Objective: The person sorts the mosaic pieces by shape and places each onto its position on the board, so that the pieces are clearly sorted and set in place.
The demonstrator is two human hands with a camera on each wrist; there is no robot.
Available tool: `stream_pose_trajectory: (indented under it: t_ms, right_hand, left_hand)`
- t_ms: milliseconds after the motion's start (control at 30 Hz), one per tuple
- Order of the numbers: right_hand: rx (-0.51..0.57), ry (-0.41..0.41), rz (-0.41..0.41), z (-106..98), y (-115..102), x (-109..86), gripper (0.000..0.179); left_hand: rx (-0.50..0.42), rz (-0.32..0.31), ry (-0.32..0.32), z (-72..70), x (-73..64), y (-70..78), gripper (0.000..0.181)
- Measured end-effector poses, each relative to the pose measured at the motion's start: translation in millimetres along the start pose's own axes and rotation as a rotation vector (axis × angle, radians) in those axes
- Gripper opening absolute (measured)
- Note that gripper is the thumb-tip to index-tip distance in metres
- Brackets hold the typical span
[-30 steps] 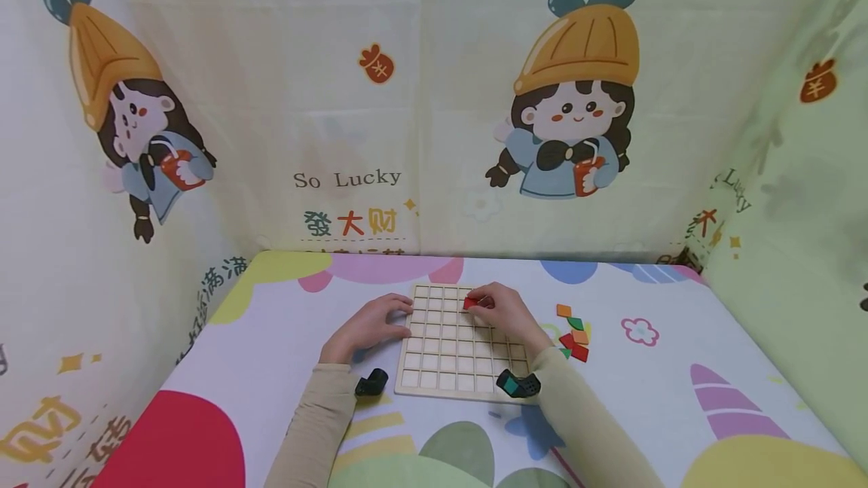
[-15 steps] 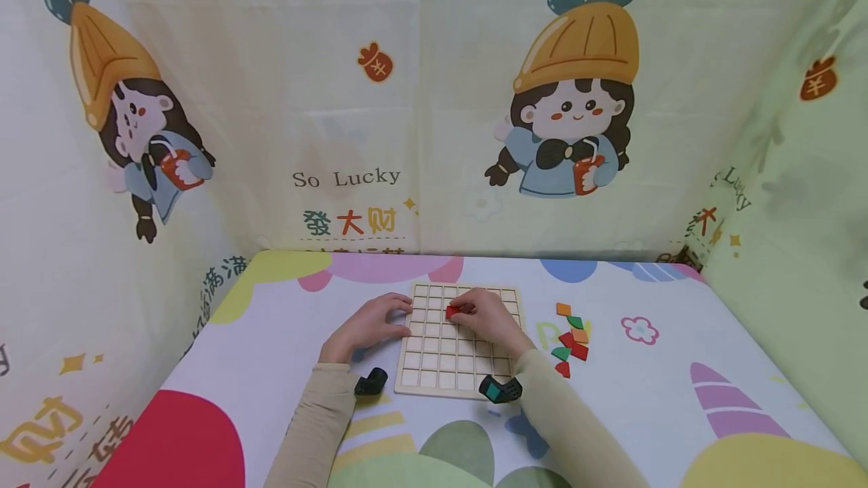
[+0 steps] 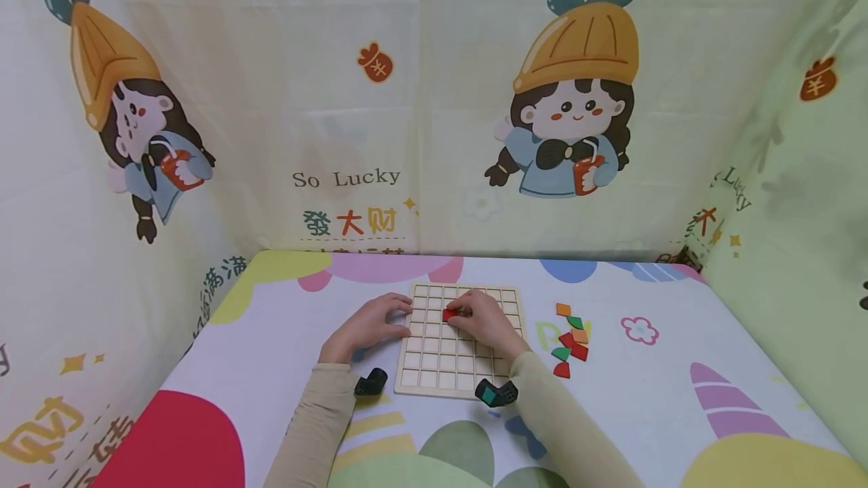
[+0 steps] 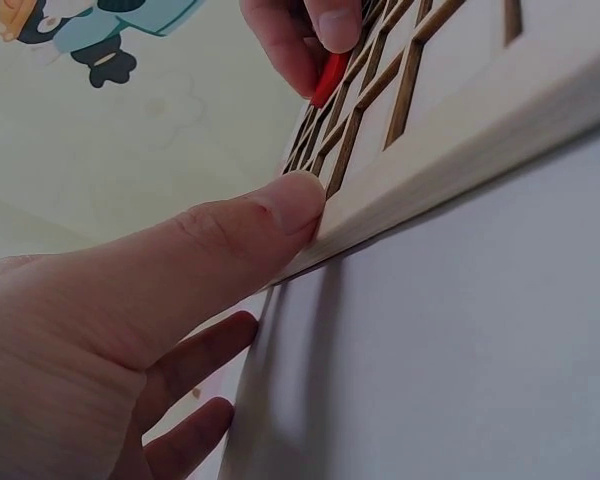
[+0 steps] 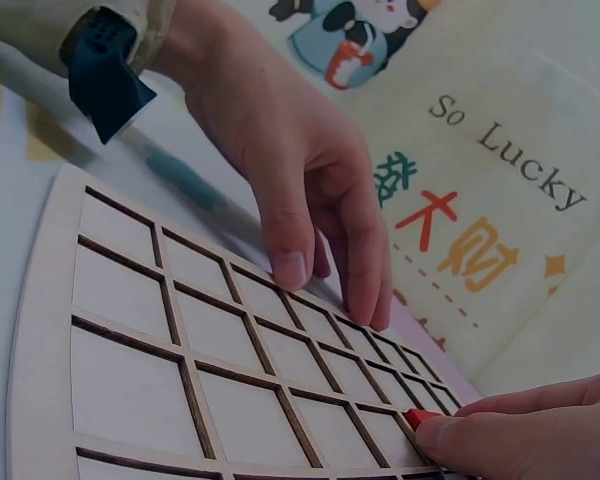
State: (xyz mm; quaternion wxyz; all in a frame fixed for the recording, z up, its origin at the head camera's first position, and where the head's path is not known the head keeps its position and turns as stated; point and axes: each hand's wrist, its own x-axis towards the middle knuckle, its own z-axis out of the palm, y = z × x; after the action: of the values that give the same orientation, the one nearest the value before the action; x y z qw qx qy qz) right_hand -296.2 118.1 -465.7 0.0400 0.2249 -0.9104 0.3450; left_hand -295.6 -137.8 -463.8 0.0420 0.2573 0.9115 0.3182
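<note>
A pale wooden grid board (image 3: 430, 359) with square cells lies flat on the table. Along its left edge rests my left hand (image 3: 369, 326), its thumb (image 4: 295, 205) touching the frame and its fingers spread loosely. Over the board's upper middle, my right hand (image 3: 483, 318) pinches a small red tile (image 3: 449, 315) between thumb and fingers. In the right wrist view the red tile (image 5: 416, 417) sits low against a cell, mostly covered by the fingertips. Whether it lies inside the cell cannot be told.
Right of the board lies a loose group of small tiles: an orange square (image 3: 563, 309), a green leaf-shaped piece (image 3: 575, 322), a red piece (image 3: 562, 370) and several others. A printed cloth (image 3: 624, 428) covers the table, and patterned curtains (image 3: 447, 96) stand behind and at the sides.
My right hand has moved left and slightly nearer with the red tile, from the board's upper right part to its upper middle. The left hand has stayed at the edge.
</note>
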Motion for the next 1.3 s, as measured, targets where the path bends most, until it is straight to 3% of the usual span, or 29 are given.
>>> stream_pose_trajectory:
  t_ms: [200,900,1300]
  right_hand:
    - [-0.003,-0.01,0.005,0.0,-1.0,-1.2,0.022]
    - [0.007,0.002,0.037,1.6,0.1,-2.3,0.02]
    - [-0.009,0.018,0.034,3.0,0.9,-2.0,0.019]
  left_hand:
    - [0.008,0.015,0.009,1.2,-0.3,-0.8,0.038]
    - [0.002,-0.033,-0.017,0.7,0.7,-0.8,0.04]
    - [-0.005,-0.028,-0.01,1.0,0.5,-1.6,0.039]
